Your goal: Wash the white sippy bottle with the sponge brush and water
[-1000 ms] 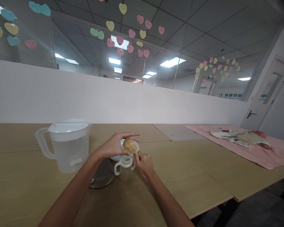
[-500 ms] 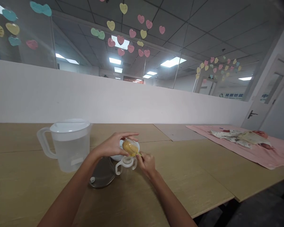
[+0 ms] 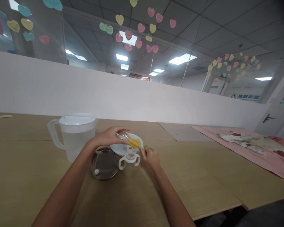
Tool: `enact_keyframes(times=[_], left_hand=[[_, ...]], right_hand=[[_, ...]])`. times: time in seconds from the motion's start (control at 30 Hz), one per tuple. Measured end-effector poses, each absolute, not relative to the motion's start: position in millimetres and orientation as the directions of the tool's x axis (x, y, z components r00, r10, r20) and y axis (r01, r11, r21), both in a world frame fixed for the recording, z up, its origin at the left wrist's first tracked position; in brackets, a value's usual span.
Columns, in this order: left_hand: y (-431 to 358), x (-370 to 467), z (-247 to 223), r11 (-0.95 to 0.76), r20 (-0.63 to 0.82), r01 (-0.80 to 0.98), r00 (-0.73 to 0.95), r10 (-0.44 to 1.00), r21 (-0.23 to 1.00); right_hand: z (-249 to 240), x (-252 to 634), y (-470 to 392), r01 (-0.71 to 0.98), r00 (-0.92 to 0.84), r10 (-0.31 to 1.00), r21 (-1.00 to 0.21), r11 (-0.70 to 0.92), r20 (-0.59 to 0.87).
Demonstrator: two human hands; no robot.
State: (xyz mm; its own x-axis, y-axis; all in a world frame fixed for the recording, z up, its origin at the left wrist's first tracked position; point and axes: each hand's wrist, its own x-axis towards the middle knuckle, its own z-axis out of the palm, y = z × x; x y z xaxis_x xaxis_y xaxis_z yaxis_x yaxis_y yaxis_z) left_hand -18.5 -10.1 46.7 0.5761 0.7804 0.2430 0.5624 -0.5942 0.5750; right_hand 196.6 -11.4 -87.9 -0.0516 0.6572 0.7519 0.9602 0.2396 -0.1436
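My left hand (image 3: 112, 135) is closed round a small clear container (image 3: 123, 135), tilted on its side above a white plate (image 3: 118, 148). My right hand (image 3: 150, 157) pinches the thin green handle of a yellow brush (image 3: 134, 142), whose head is at the container's mouth. Just below them a clear bottle with two white handles (image 3: 130, 160) stands upright on the table. To its left lies a round dark metal tray (image 3: 105, 167) with a small tube and white end pieces on it.
A large translucent pitcher (image 3: 79, 138) stands at the left, near my left forearm. On the right, a pink cloth (image 3: 257, 159) carries crumpled fabric. A low white wall (image 3: 132, 101) runs behind the table.
The container has turned onto its side and the yellow brush head is now mostly outside it. My hands are slightly farther apart. The camera view has shifted a little.
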Motion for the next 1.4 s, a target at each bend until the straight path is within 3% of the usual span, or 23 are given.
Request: enact_keyframes(times=[0.1, 0.17, 0.27, 0.47, 0.63, 0.8, 1.07, 1.4], left_hand=[[4.6, -30.7, 37.0, -0.369, 0.134, 0.883, 0.344, 0.929, 0.291], [14.1, -35.4, 27.4, -0.255, 0.012, 0.957, 0.256, 0.967, 0.137], [24.7, -36.5, 12.8, -0.201, -0.103, 0.978, 0.207, 0.973, 0.058], [36.8, -29.3, -11.7, -0.170, -0.151, 0.985, 0.172, 0.974, 0.028], [39.0, -29.0, -24.3, -0.135, -0.073, 0.991, 0.136, 0.988, 0.024], [39.3, -29.1, -12.6, -0.213, 0.016, 0.976, 0.213, 0.977, 0.036], [47.5, 20.5, -35.7, -0.551, 0.187, 0.818, 0.522, 0.832, 0.166], [72.6, 33.0, -61.4, -0.504, 0.193, 0.847, 0.474, 0.859, 0.165]], right_hand=[[-88.7, 198.9, -7.7, 0.982, 0.038, 0.714, -0.160, 0.104, 0.700], [-90.0, 200.6, -5.5, 0.982, 0.101, 0.731, -0.185, 0.036, 0.675], [-92.1, 202.4, -3.2, 0.977, 0.145, 0.743, -0.213, -0.003, 0.653], [-92.7, 202.3, -3.0, 0.955, 0.153, 0.742, -0.292, 0.059, 0.653], [-92.1, 202.8, -4.3, 0.906, 0.196, 0.705, -0.401, 0.135, 0.681], [-95.2, 202.7, -2.3, 0.856, 0.254, 0.662, -0.482, 0.185, 0.705], [-99.2, 197.6, 1.7, 0.827, 0.245, 0.589, -0.483, 0.287, 0.770], [-95.4, 195.5, 2.0, 0.845, 0.213, 0.619, -0.460, 0.272, 0.756]])
